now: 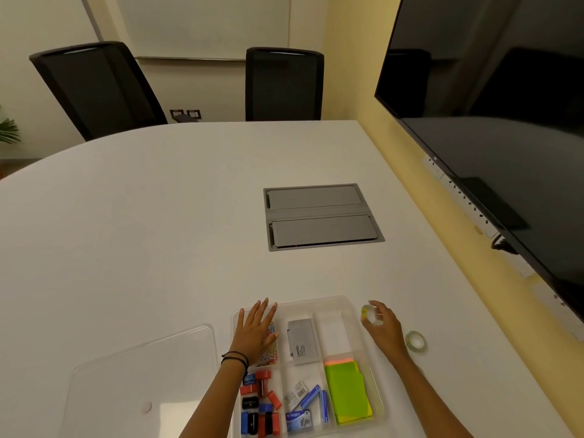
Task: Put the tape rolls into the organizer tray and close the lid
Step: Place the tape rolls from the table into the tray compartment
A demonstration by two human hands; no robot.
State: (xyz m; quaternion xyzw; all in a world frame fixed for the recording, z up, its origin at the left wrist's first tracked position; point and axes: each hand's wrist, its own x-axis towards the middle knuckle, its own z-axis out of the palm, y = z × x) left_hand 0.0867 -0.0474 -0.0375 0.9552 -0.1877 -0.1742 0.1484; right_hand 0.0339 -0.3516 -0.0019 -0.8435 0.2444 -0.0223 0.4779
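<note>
A clear organizer tray (316, 301) sits on the white table near me, split into compartments of stationery. My right hand (384, 328) hovers just right of the tray's far right corner, holding a small tape roll (369, 313) in its fingertips. A second tape roll (416, 341), pale green and translucent, lies flat on the table to the right of that hand. My left hand (256, 330) rests flat, fingers spread, over the tray's far left compartment of coloured clips. The clear lid (142, 380) lies on the table left of the tray.
The tray's far right compartment (330, 330) holds nothing visible. A grey box, green and yellow sticky notes, staple boxes and red, blue and black sharpeners fill others. A grey cable hatch (322, 216) is set in the table. A large dark screen (493, 121) hangs at right; two chairs stand behind.
</note>
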